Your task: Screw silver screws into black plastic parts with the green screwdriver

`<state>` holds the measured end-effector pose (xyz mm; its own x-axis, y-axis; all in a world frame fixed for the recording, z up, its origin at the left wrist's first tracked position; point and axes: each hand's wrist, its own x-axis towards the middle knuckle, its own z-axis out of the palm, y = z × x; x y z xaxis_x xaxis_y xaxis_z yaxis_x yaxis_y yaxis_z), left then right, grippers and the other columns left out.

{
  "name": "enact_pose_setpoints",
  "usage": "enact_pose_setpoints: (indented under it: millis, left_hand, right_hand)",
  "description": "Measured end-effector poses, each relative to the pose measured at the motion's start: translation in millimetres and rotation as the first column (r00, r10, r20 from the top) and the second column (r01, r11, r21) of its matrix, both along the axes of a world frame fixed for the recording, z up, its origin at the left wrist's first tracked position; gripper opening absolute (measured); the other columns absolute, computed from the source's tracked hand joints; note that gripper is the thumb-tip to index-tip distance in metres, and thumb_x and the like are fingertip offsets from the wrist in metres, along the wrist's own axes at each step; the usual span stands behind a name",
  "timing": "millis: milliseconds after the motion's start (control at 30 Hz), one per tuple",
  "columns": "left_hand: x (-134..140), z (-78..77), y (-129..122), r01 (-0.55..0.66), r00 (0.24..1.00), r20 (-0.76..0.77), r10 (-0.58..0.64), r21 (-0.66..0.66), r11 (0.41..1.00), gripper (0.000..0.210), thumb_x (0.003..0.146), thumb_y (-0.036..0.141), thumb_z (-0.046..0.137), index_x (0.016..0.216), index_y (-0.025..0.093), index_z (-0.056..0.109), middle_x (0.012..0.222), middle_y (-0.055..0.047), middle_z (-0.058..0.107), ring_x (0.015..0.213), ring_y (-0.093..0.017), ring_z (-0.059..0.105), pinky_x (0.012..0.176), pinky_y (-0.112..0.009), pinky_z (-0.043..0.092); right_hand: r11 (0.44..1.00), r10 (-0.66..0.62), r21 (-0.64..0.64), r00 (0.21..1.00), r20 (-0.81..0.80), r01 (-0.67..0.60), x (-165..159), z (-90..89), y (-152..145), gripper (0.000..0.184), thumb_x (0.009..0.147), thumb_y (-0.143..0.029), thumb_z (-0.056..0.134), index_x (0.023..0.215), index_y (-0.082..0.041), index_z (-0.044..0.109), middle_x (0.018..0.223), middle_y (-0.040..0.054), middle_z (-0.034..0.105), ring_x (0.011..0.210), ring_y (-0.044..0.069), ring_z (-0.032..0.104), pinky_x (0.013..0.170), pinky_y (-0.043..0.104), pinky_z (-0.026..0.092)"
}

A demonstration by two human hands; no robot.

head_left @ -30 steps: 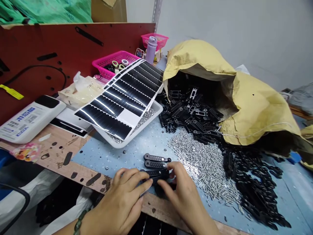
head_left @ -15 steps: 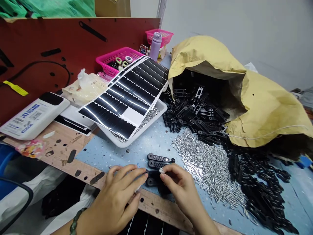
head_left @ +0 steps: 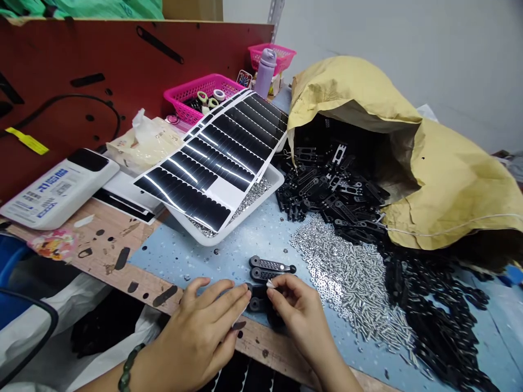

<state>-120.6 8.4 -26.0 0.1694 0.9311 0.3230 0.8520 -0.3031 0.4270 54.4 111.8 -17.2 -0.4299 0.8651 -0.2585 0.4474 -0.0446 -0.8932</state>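
My right hand pinches a small white piece between thumb and forefinger, right above a black plastic part lying on the blue mat. My left hand has its fingers stretched side by side, with the fingertips against the left end of that part. Its thumb is tucked below, and a thin pale edge shows between thumb and fingers; what it belongs to is hidden. Just beyond the hands, two black lattice-patterned arms lie together, one with a round knob at its right end.
Right of my hands spreads a heap of small metal pins and nuts. Black plastic parts spill from a yellow paper sack. Black sticker sheets lie across a white tray. A white scale-like device sits left.
The whole view has shifted slightly, so everything appears a little further right. Both hands keep nearly the same pose, and a dark tip now shows by the left thumb.
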Motion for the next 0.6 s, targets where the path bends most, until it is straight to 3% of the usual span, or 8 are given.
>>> enact_pose_setpoints:
  millis: [133,333,533,600]
  left_hand:
    - [-0.5,-0.2,-0.5,0.004,1.0,0.014,-0.004,-0.004,1.0,0.042,0.086,0.014,0.047,0.127,0.02,0.054,0.124,-0.003,0.063,0.111,-0.023,0.052,0.099,-0.042,0.022]
    - [0.1,-0.2,-0.5,0.01,1.0,0.016,-0.009,-0.025,1.0,0.044,0.087,0.015,0.048,0.13,0.021,0.051,0.126,-0.002,0.061,0.112,-0.023,0.051,0.099,-0.042,0.021]
    - [1.2,0.0,-0.5,0.013,1.0,-0.027,-0.013,-0.013,1.0,0.046,0.086,0.017,0.051,0.132,0.022,0.05,0.126,-0.002,0.061,0.111,-0.023,0.053,0.1,-0.042,0.022]
    - [1.4,0.7,-0.4,0.009,0.999,-0.034,-0.009,0.0,1.0,0.044,0.086,0.017,0.051,0.131,0.021,0.052,0.125,-0.003,0.062,0.109,-0.023,0.054,0.099,-0.042,0.023]
  right_hand:
    - [0.999,-0.012,-0.041,1.0,-0.008,0.012,1.7,-3.0,-1.2,0.014,0.078,-0.031,0.058,0.077,-0.018,0.062,0.061,-0.0025,0.051,0.05,0.01,0.045,0.047,0.022,0.036]
    - [1.0,-0.006,0.007,1.0,-0.01,0.006,-1.4,-1.6,-1.3,0.012,0.078,-0.029,0.06,0.077,-0.018,0.063,0.062,-0.0017,0.052,0.053,0.011,0.045,0.048,0.022,0.035]
    - [0.991,-0.048,-0.126,0.995,-0.091,0.036,-1.9,-2.6,-0.8,0.015,0.077,-0.033,0.06,0.076,-0.018,0.06,0.058,-0.0035,0.05,0.05,0.011,0.045,0.048,0.022,0.035]
    - [0.993,-0.051,-0.106,0.995,-0.086,0.042,-2.1,-2.6,-1.0,0.015,0.077,-0.033,0.06,0.075,-0.018,0.06,0.059,-0.0033,0.05,0.05,0.01,0.045,0.047,0.022,0.035]
